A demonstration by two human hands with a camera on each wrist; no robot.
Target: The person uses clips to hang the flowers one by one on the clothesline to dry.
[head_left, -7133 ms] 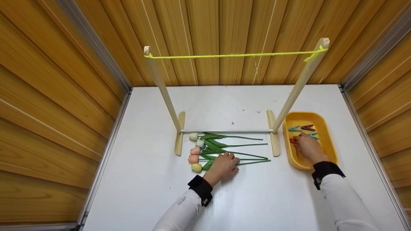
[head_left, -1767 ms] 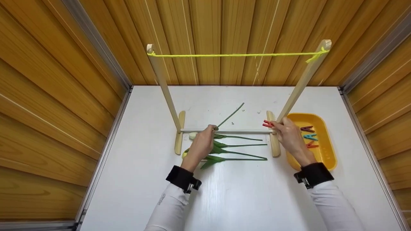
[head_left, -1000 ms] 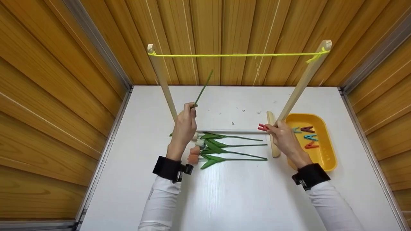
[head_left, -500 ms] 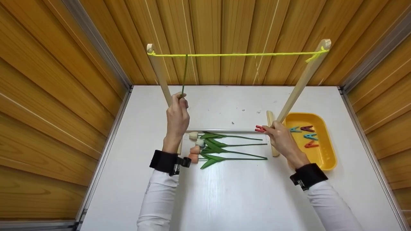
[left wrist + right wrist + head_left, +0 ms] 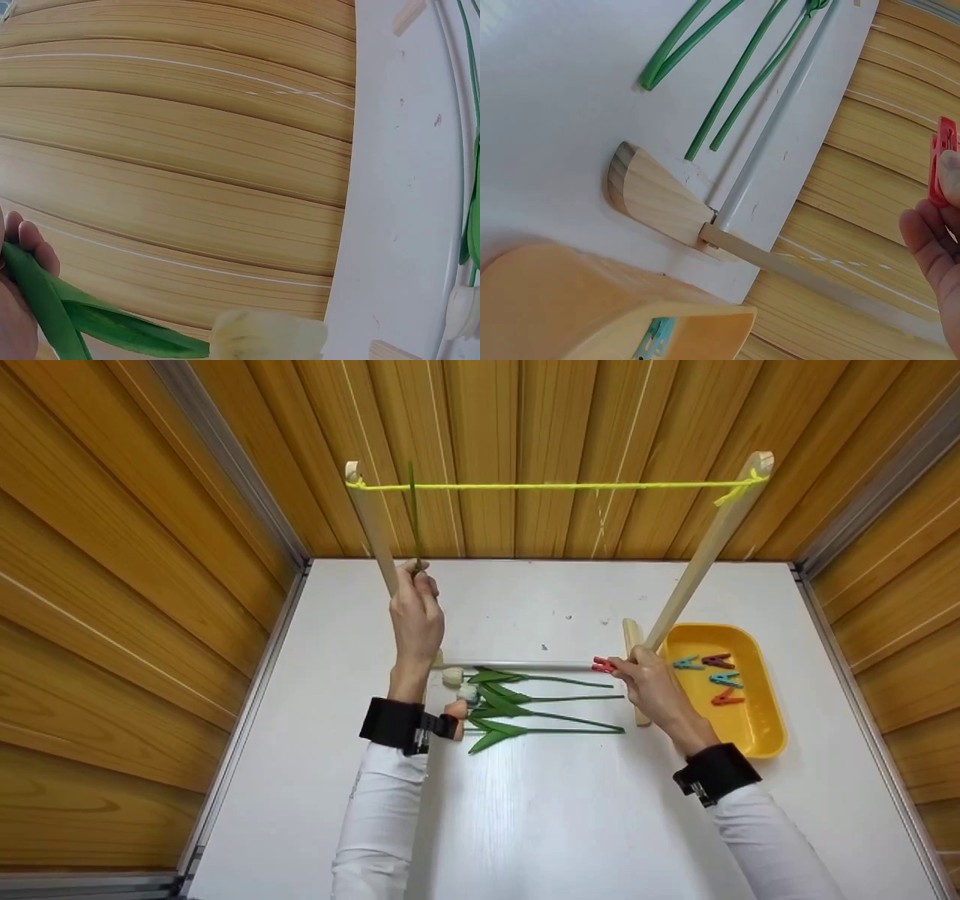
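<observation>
My left hand (image 5: 418, 619) grips an artificial tulip with its stem (image 5: 414, 517) upward. The stem tip reaches above the yellow string (image 5: 540, 486), near the left post; whether they touch I cannot tell. In the left wrist view the tulip's pale yellow head (image 5: 268, 334) and green leaves stick out below the fingers. My right hand (image 5: 660, 690) pinches a red clothespin (image 5: 941, 161) beside the right post's lower part. Several more tulips (image 5: 499, 701) lie side by side on the table, stems to the right, one head partly hidden by my left wrist strap.
A wooden frame with left post (image 5: 375, 536) and right post (image 5: 705, 555) holds the string taut. A white rod (image 5: 525, 664) joins its feet low down. The yellow tray (image 5: 757, 735) at right contains several clothespins (image 5: 725, 680). Wood-patterned walls enclose the white table (image 5: 570, 825).
My right hand has taken the red clothespin from the tray and moved left. My left hand has lifted one tulip from the row and raised its stem past the string near the left post.
</observation>
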